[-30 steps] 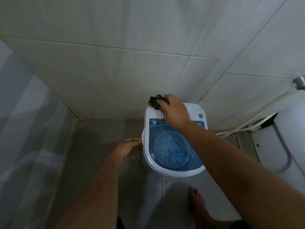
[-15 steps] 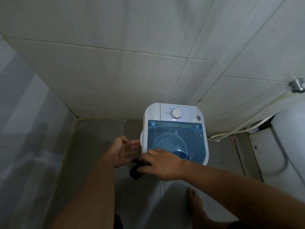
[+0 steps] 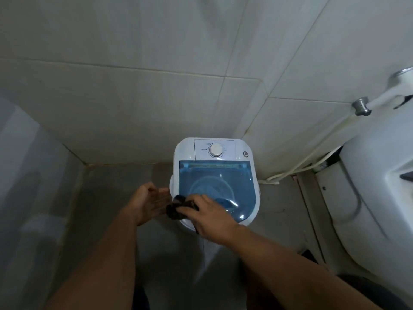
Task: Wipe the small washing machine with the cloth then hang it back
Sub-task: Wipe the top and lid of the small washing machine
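Observation:
A small white washing machine (image 3: 223,153) with a clear blue lid and a round dial stands on the floor in the tiled corner. My right hand (image 3: 210,214) presses a dark crumpled cloth (image 3: 178,209) against the machine's front left rim. My left hand (image 3: 148,204) rests flat against the machine's left side, fingers apart, holding nothing. Part of the cloth is hidden under my right hand.
Tiled walls (image 3: 134,97) close in behind and to the right of the machine. A larger white appliance (image 3: 368,186) stands at the right, with a white hose (image 3: 308,162) and a metal tap fitting (image 3: 361,106) on the wall. A translucent panel (image 3: 26,186) is at the left.
My right hand has carried the cloth from the control panel at the back down to the front left rim, then slightly up onto the rim. The left hand stays at the machine's side.

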`<state>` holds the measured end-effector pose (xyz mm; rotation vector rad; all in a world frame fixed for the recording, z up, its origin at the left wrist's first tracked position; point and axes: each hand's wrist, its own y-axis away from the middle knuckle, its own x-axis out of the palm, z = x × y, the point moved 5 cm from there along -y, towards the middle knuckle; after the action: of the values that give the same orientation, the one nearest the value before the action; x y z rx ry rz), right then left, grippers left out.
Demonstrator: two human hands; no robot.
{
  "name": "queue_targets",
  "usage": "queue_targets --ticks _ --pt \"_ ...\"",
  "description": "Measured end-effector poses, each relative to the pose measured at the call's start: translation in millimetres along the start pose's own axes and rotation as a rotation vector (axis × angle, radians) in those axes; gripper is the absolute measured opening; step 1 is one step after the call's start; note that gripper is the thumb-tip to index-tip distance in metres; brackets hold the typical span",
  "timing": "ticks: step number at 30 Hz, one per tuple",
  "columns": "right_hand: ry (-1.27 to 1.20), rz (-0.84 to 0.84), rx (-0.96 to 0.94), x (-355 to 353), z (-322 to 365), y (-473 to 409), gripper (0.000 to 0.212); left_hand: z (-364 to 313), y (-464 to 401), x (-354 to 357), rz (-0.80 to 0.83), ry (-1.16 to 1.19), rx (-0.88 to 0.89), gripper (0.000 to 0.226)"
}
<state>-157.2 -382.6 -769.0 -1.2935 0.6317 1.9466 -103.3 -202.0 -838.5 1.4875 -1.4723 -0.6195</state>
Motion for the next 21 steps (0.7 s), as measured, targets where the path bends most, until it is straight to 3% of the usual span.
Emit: queue_targets --ticks 3,7,10,17,21 --pt "0.061 -0.043 -0.087 -32.3 -33.0 28.8 0.045 1.0 -4.5 2.7 -0.022 -0.034 0.031 0.035" --pt "-0.029 -0.417 0.472 -89.7 -143.3 49.9 0.047 6.1 -11.3 5.0 -0.028 -0.105 0.088 0.037" --pt "-0.111 -0.477 0.693 -80.2 -165.7 61.4 0.046 4.8 -13.9 5.1 -0.066 -0.139 0.148 0.040" --pt "-0.134 -0.489 0.522 -5.8 -40.5 69.9 0.045 -2.0 -9.4 3.7 -0.128 -0.197 0.190 0.033" --pt "-0.139 -0.354 0.376 21.3 25.5 46.9 0.048 -2.0 -11.9 0.1 -0.135 -0.229 0.194 0.033"
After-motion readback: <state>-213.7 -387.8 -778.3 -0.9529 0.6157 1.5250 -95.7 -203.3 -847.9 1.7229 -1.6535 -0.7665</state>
